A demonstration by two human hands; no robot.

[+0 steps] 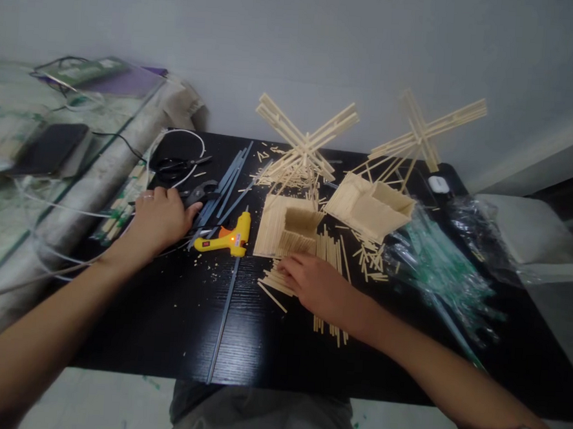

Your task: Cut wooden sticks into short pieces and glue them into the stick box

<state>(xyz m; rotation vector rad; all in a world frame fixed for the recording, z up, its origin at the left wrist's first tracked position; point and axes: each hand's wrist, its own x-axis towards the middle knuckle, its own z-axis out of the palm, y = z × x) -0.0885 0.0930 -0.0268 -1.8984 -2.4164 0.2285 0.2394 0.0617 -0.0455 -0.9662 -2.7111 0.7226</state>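
At the left of the table, my left hand [157, 219] is closed around the handles of dark pliers [203, 194], whose jaws point right. My right hand [317, 284] has its fingers bent together on the short wooden sticks [275, 280] in front of a stick-built model [271, 223]; its fingertips are partly hidden among them. A yellow glue gun [224, 240] lies between my hands, its orange light lit. Out of its back runs a long glue stick [224, 321] toward the near edge. Crossed stick blades [306, 141] rise behind the model.
A second stick model [372, 207] with crossed blades stands to the right. Grey glue sticks [225, 178] and black scissors [175, 165] lie at the left. Clear plastic packaging [448, 270] covers the right side. White cables [68, 207] loop at the left edge.
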